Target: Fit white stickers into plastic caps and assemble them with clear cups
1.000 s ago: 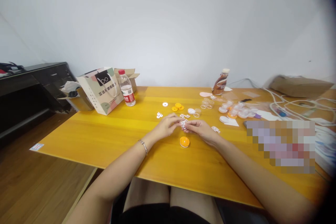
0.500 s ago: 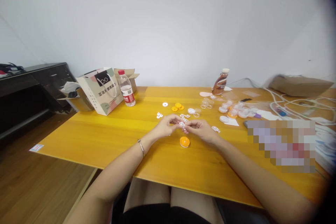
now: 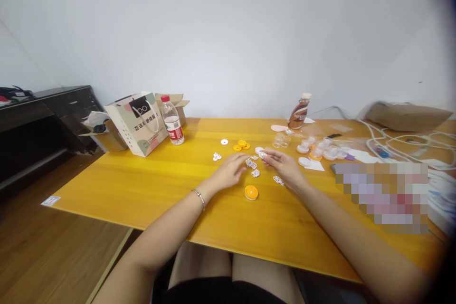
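My right hand (image 3: 285, 167) pinches a small white perforated disc (image 3: 262, 155) between thumb and fingertips, just above the table. To its left, my left hand (image 3: 228, 171) has thumb and fingers apart and holds nothing; its fingertips come close to a small pile of white perforated discs (image 3: 251, 164). Another white perforated piece (image 3: 255, 173) lies between the hands. Nearer to me sits a round orange part (image 3: 251, 192) with a white base. Below my right hand, more white perforated pieces (image 3: 278, 180) rest on the wood.
Behind the hands lie orange discs (image 3: 242, 145), a white ring (image 3: 224, 142) and clear cups (image 3: 281, 141). Small white parts (image 3: 217, 156) sit left. Assembled clear-topped pieces (image 3: 326, 148) cluster right, near white cables (image 3: 399, 140). A water bottle (image 3: 172, 121), paper bag (image 3: 137, 123) and brown bottle (image 3: 299, 111) stand farther back.
My hands have moved apart. The right has gone right and slightly away from me with a white disc; the left has let go and opened. A white perforated piece now shows between them.
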Available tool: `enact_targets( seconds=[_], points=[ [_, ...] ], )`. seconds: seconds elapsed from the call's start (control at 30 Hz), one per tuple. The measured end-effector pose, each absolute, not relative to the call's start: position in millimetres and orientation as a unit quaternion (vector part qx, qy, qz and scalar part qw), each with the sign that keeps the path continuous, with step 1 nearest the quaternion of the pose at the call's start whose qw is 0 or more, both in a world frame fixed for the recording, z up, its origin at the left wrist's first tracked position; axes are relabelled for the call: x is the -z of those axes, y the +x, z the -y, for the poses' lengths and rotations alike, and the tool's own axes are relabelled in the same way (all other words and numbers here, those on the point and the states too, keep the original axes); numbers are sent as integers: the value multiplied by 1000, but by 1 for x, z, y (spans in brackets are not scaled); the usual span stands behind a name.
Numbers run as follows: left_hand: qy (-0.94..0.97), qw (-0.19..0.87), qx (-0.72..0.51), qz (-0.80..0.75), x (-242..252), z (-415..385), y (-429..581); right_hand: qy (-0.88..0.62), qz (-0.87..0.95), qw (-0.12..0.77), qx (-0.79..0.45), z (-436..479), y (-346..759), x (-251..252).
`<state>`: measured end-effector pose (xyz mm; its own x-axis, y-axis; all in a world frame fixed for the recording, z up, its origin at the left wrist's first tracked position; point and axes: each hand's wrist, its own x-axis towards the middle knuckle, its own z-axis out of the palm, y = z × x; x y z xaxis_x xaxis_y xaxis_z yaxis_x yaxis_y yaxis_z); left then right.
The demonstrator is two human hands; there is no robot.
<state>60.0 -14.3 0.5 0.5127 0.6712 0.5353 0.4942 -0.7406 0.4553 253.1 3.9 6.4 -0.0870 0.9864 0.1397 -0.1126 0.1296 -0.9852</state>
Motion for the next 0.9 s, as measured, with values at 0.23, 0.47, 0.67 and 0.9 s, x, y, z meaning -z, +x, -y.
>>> enact_targets(
  seconds=[0.23, 0.47, 0.67, 0.9],
  points=[
    [904, 29, -231, -358, 13, 3, 71, -418, 525, 538, -510, -3, 248, -3],
    [897, 25, -211, -386, 8, 11, 66, -432, 543, 516, -503, 3, 248, -3],
    [873, 110, -254, -402, 2, 17, 59, -412, 544, 482, -549, 5, 244, 2],
    [803, 248, -332, -428, -8, 19, 50, -417, 547, 458, -563, 6, 241, 3]
  ],
)
